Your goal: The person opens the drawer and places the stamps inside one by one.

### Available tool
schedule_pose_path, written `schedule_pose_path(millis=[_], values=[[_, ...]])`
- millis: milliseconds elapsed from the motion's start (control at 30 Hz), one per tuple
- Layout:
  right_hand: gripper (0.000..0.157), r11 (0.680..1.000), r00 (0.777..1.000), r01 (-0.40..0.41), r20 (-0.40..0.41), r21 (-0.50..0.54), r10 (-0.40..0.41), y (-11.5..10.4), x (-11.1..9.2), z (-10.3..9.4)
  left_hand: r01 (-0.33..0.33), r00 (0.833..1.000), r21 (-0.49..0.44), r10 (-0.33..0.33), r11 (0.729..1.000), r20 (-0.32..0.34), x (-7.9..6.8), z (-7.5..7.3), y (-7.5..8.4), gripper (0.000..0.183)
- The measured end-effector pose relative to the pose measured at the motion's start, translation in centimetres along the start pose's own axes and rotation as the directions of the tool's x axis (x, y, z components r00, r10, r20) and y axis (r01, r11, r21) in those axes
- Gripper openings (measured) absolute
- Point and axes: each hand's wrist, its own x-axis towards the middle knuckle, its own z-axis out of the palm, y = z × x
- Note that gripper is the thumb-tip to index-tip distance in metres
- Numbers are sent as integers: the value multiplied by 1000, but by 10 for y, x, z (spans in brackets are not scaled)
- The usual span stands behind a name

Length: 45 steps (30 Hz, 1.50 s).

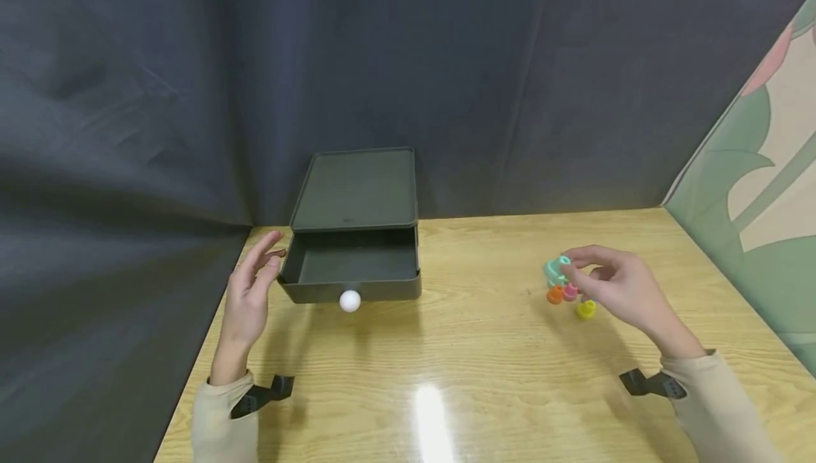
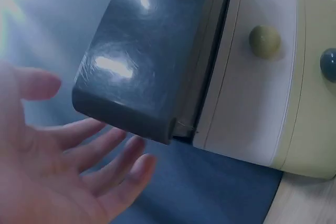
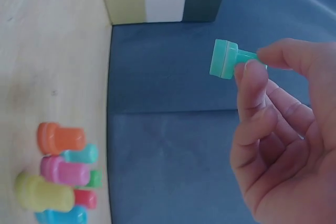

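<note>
A small teal toy stamp (image 3: 223, 59) is pinched by its narrow handle between the thumb and fingers of my right hand (image 1: 618, 286), raised over the right side of the table. Below it stand several more stamps, among them an orange one (image 3: 60, 138), a pink one (image 3: 65, 171) and a yellow one (image 1: 586, 309). My left hand (image 1: 247, 304) is beside the pulled-out top drawer (image 1: 382, 290) of a small cabinet, its fingers spread and holding nothing. In the left wrist view, the fingertips come right at the dark drawer's edge. A white knob (image 1: 350, 301) sits on the drawer front.
The cabinet's dark lid (image 1: 360, 187) tops a white drawer front (image 2: 252, 72) and a light green one (image 2: 317, 93). Dark cloth (image 1: 446, 81) hangs behind and at the left. A leaf-patterned panel (image 1: 758, 187) borders the wooden table (image 1: 510, 392) on the right.
</note>
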Motion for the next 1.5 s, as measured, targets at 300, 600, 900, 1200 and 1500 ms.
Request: schedule_pose_path(millis=[300, 600, 900, 1200, 1500], values=[[35, 998, 999, 13, 34, 58, -15, -29, 14, -5, 110, 967, 53, -119, 993, 226, 3, -12, -7, 53], [37, 994, 991, -42, 132, 105, 28, -62, 29, -5, 122, 954, 73, -137, 990, 267, 6, -14, -11, 54], [36, 989, 978, 5, 207, 150, -36, -98, 46, 7, 104, 961, 52, -114, 993, 251, 4, -14, -11, 53], [27, 971, 958, 71, 256, 230, -130, -124, 63, 22, 102, 956, 86, -121, 991, 268, 4, -14, -12, 54], [22, 960, 930, 121, 311, 252, -199, -150, 76, 33, 100, 949, 140, -136, 985, 283, 6, -14, -13, 54]])
